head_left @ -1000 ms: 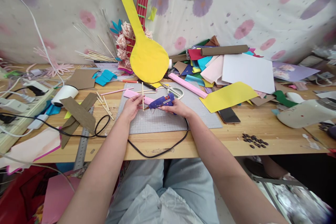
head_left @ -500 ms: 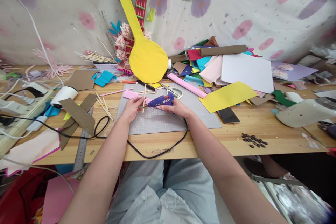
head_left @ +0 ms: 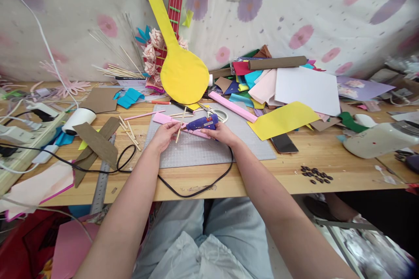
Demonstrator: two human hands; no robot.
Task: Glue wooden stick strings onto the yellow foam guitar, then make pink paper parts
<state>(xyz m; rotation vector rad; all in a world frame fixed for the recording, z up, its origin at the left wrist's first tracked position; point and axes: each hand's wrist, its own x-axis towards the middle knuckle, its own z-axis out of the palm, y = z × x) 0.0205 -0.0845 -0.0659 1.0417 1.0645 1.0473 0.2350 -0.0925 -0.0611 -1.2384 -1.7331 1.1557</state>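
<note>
My left hand (head_left: pixel 166 135) pinches a thin wooden stick (head_left: pixel 178 132), which leans a little to the right at its top. Wrapped around a blue hot glue gun (head_left: pixel 203 124) is my right hand (head_left: pixel 220 132). The gun's nozzle points left and meets or nearly meets the stick near my left fingertips; exact contact I cannot tell. Behind both hands, a pink strip (head_left: pixel 162 118) lies on the grey cutting mat (head_left: pixel 183 159). Scissors (head_left: pixel 221 116) rest just past the glue gun.
A yellow banjo-shaped piece (head_left: pixel 184 76) leans at the back. Short sticks (head_left: pixel 131 133) and crossed brown strips (head_left: pixel 98 146) lie left. The gun's black cord (head_left: pixel 193 195) loops along the front edge. A yellow sheet (head_left: pixel 284 120), a phone (head_left: pixel 284 143) and dark beads (head_left: pixel 316 174) lie right.
The stick has tilted from nearly upright, its top swinging right and its bottom left. Both hands keep their holds, almost in the same place.
</note>
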